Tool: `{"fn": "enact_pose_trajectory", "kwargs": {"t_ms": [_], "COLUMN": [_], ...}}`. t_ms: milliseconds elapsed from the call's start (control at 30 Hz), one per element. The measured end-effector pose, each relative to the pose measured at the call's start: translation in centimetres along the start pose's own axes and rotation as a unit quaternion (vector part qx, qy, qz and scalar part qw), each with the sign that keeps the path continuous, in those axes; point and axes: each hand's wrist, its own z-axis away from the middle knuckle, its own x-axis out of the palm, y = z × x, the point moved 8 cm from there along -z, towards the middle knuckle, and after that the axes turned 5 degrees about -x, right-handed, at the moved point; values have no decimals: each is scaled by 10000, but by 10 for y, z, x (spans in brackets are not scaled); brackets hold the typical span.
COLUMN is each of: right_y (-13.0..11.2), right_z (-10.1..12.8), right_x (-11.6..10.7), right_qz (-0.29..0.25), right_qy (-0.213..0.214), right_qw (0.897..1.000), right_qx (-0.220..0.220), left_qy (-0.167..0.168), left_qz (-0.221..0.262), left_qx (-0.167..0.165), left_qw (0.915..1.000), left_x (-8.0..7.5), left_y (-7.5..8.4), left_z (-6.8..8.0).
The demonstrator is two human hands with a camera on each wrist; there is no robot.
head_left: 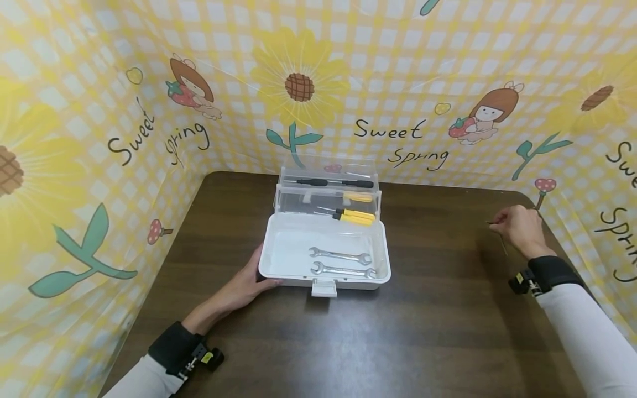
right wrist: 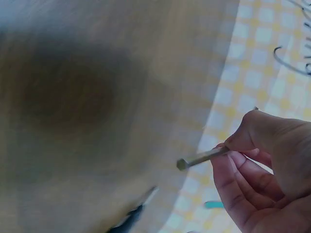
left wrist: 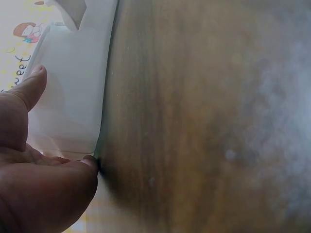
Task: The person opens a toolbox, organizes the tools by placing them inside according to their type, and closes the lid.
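A white plastic toolbox (head_left: pixel 283 246) stands open in the middle of the dark wooden table (head_left: pixel 428 326). Two silver spanners (head_left: pixel 340 256) lie in its base. Yellow-handled screwdrivers (head_left: pixel 354 216) and a black one (head_left: pixel 329 182) sit in the clear tray and lid behind. My left hand (head_left: pixel 247 283) rests flat against the box's front left corner, fingers straight; the left wrist view shows its palm (left wrist: pixel 39 184) on the white wall (left wrist: pixel 73 77). Far to the right, my right hand (head_left: pixel 513 226) pinches a thin metal hex key (right wrist: pixel 199 158) just above the table.
A yellow checked backdrop (head_left: pixel 408 83) with sunflowers walls the table on the left, back and right. The right hand is close to the right-hand wall (right wrist: pixel 252 63). A latch (head_left: pixel 324 287) hangs from the box's front edge.
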Motion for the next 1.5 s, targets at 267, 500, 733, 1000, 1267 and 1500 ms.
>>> {"fn": "enact_pose_trajectory", "kwargs": {"t_ms": [267,500,733,1000,1267,1500], "right_y": [-55,-113,-153,-203,-246,-274], "right_z": [-24,-42,-62,-90,-116,-135], "right_x": [-20,-35,-40,-43,-28,-15], "right_qz": [37,108,-42,-1,63,60], "right_qy": [333,365,126,-165,-484,-843], "right_qw": [9969,9889,9868,9774,9689,9604], "right_qx": [-708,-1434,-1615,-2109,-2427,-2654], "left_qy": [-4,16,11,39,52,40], "left_qz": [38,43,52,-7,-13,-72], "left_qx": [45,65,38,-31,0,40], "left_qw": [10000,10000,10000,10000,10000,10000], "left_x": [0,0,0,0,1,1], "left_y": [1,0,0,-1,-1,2], "left_z": [-1,-1,-1,1,3,2]}}
